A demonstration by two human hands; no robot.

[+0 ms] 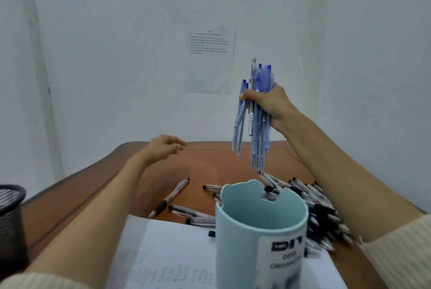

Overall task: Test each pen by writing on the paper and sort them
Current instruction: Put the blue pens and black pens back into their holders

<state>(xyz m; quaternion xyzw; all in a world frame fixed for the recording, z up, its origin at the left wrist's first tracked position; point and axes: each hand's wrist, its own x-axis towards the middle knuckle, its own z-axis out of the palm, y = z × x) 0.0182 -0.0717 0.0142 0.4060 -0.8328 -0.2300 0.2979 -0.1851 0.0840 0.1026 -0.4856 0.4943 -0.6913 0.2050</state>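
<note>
Plain office corner here: a brown wooden bench (210, 155) against bare white walls. A printed notice (210, 60) is taped up just left of the right grip (268, 102), with a teal desk organiser (245, 230) and strewn pens (324, 216) below it and a black mesh pen pot (10, 209) far left.

**Where everything sits on the table**

The paper (168, 249) lies at the near edge of the table (210, 160), in the middle. The pen cup (238, 242) rises over the paper's right part, its base out of view. The pile of pens (321, 214) lies on the table just right of the cup and behind it. A few loose pens (170, 197) lie behind the paper, left of the cup. The mesh holder (11, 214) stands at the far left, well apart from the paper.

The right hand (268, 99) grips a bundle of pens (256, 130) above the table, behind the cup and over the pile. The left hand (168, 146) reaches over the table's far left part. A notice (210, 60) hangs on the wall behind the table.
</note>
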